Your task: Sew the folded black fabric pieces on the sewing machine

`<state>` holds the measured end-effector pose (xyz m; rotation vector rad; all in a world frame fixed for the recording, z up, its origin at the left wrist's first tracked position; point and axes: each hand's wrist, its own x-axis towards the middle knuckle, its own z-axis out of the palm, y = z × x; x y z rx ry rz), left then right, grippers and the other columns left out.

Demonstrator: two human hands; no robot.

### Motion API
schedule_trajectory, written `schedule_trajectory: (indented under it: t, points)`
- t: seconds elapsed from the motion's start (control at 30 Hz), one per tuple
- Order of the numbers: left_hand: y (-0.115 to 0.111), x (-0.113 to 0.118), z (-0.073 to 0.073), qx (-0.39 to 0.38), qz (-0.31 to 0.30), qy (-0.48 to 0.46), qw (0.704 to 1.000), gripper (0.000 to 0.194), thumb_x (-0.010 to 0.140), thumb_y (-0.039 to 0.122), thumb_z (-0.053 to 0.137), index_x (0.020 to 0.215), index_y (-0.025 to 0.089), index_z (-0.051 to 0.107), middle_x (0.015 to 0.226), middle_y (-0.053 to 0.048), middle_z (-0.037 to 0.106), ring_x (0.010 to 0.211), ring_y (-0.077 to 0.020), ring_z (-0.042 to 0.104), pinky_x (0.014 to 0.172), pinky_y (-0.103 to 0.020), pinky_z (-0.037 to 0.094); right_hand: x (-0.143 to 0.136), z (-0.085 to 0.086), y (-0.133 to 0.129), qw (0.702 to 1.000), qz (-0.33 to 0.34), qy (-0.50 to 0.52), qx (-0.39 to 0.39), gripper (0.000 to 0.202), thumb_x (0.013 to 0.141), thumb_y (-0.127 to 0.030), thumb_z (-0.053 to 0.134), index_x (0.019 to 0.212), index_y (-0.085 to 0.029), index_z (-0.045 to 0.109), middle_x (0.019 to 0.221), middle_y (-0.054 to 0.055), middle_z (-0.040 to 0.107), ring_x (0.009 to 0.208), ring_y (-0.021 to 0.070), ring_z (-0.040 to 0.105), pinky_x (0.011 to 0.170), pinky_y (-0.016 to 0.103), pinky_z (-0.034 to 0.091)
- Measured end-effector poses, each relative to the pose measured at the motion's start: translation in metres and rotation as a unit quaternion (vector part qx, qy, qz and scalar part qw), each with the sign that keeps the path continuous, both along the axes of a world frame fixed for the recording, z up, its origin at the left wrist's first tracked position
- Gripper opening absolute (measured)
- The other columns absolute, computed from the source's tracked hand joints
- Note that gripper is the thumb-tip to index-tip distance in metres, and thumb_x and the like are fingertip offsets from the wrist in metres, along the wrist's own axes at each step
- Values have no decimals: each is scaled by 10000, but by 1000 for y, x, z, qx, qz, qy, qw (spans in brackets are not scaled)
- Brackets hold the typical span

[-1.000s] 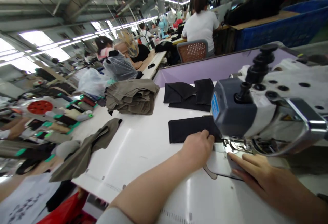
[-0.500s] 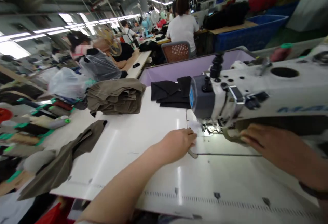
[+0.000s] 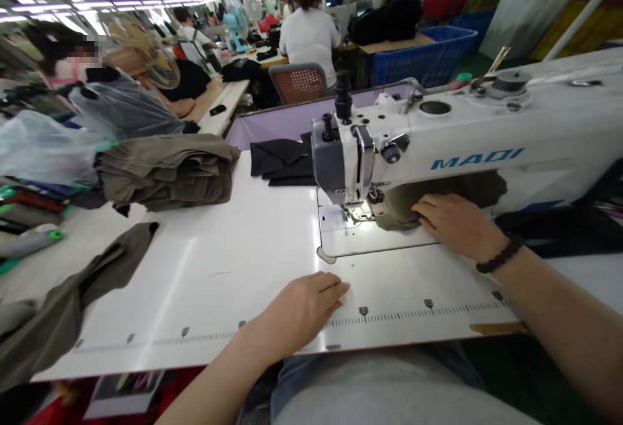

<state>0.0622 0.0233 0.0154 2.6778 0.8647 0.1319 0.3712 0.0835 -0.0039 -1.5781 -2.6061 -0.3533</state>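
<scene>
My left hand (image 3: 306, 305) lies on the white sewing table (image 3: 253, 250) near its front edge, fingers loosely outstretched, holding nothing. Under the arm of the sewing machine (image 3: 467, 126), an olive fabric piece (image 3: 402, 204) sits just right of the lit needle area (image 3: 357, 212). My right hand (image 3: 455, 224) has its fingers closed at the near edge of this fabric. The thumb side is partly hidden. A dark beaded bracelet (image 3: 501, 256) circles my right wrist.
A stack of olive-brown cloth (image 3: 170, 172) stands at the table's back left, with black pieces (image 3: 282, 162) beside the machine head. Another olive piece (image 3: 92, 289) drapes over the left side. Thread cones (image 3: 36, 240) lie farther left. A person in white (image 3: 309, 36) sits ahead.
My left hand has moved from beside the needle plate towards the table's front edge. My right hand stays at the olive fabric. The head view has shifted to the right.
</scene>
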Motion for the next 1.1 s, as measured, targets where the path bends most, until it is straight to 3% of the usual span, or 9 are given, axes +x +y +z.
schedule_trajectory:
  t: [0.43, 0.6, 0.7, 0.8, 0.9, 1.0, 1.1]
  points:
    - [-1, -1, -4, 8, 12, -2, 1000, 252, 903, 168, 407, 1100, 129, 558, 1005, -84, 617, 899, -174, 604, 805, -313, 527, 15, -6, 8, 991, -15, 132, -31, 279, 860, -199, 357, 835, -145, 630, 849, 68, 621, 785, 173, 579, 698, 301, 441]
    - [-1, -1, -4, 8, 16, -8, 1000, 249, 903, 166, 401, 1088, 135, 565, 995, -79, 621, 884, -169, 609, 796, -312, 532, 15, 1, 13, 982, -28, 185, -23, 208, 819, -214, 408, 753, -190, 603, 829, 51, 630, 722, 173, 591, 643, 306, 470]
    - [-1, -1, -3, 8, 17, -14, 1000, 245, 898, 161, 411, 1084, 133, 568, 1000, -78, 621, 890, -172, 609, 805, -316, 531, 18, 12, 9, 978, -47, 201, 15, 198, 847, -253, 395, 823, -187, 580, 854, 85, 634, 744, 188, 597, 648, 312, 471]
    - [-1, 1, -2, 12, 17, -33, 999, 252, 904, 175, 400, 1098, 133, 554, 1009, -86, 617, 898, -174, 607, 800, -318, 534, 20, 26, -8, 979, -57, 188, 46, 259, 882, -297, 341, 898, -163, 563, 782, 109, 629, 680, 210, 595, 610, 345, 460]
    - [1, 11, -3, 32, 34, -76, 996, 295, 896, 163, 392, 1173, 135, 491, 1074, -108, 592, 978, -192, 584, 835, -340, 522, 12, 35, -42, 984, -45, 162, 60, 267, 881, -303, 329, 866, -181, 566, 777, 115, 631, 686, 248, 594, 605, 396, 458]
    - [3, 32, -5, 37, 49, -115, 992, 439, 860, 115, 424, 1291, 141, 351, 1235, -135, 501, 1135, -212, 496, 927, -379, 466, -11, 34, -81, 988, 41, 144, 32, 224, 869, -193, 337, 875, -191, 561, 811, 90, 647, 739, 216, 611, 673, 369, 484]
    - [6, 53, -5, -1, -9, -109, 994, 580, 795, 113, 539, 1322, 138, 298, 1367, -149, 371, 1265, -226, 356, 1032, -415, 349, -39, 26, -112, 975, 130, 175, -40, 272, 836, -66, 317, 881, -190, 555, 788, 36, 657, 731, 152, 618, 782, 323, 478]
